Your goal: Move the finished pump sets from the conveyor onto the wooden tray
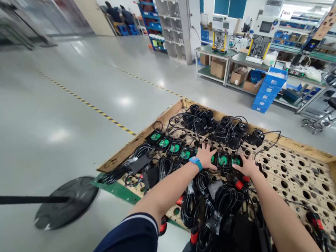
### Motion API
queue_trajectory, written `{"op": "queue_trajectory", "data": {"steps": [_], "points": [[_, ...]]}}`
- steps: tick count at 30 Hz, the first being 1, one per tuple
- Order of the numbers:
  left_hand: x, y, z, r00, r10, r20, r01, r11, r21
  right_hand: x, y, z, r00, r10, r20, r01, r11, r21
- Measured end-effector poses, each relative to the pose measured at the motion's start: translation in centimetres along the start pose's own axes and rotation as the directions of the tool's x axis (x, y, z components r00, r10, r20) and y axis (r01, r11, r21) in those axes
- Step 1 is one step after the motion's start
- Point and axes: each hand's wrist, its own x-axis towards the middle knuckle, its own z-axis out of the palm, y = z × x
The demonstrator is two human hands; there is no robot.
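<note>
A row of square black units with round green faces (175, 148) lies on the tan, perforated worktop with raised wooden edges (304, 181). The left grip (205, 157) is open, fingers spread over the row; the right grip (248, 166), half open, is at its right end. I cannot tell whether either holds a unit. Beyond lie round black cabled housings (200, 125); nearer, coiled black cables (190, 209).
</note>
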Motion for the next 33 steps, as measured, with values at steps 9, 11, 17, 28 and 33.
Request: {"op": "queue_trajectory", "data": {"steps": [9,11,17,28,33], "points": [[-0.5,0.7,-0.2,0.995,0.093,-0.03,-0.092,0.996,0.017,-3.5,-1.7,2.5,0.99,0.078,-0.116,-0.083,0.995,-0.045],[-0.2,0.9,-0.6,0.995,0.1,-0.021,-0.1,0.994,0.038,-3.6,-1.9,2.7,0.99,0.105,-0.099,-0.108,0.994,-0.026],[2.2,3.5,-1.1,0.988,0.148,-0.041,-0.15,0.987,-0.053,-3.5,0.0,3.0,0.982,0.09,-0.164,-0.095,0.995,-0.026],[0.1,6.4,2.8,0.958,0.258,-0.126,-0.267,0.962,-0.052,-4.3,7.2,2.1,0.958,0.28,-0.066,-0.278,0.96,0.033],[1.7,7.5,-0.4,0.972,0.231,-0.049,-0.233,0.971,-0.048,-3.9,6.8,2.0,0.949,0.302,-0.089,-0.298,0.953,0.062]]}}
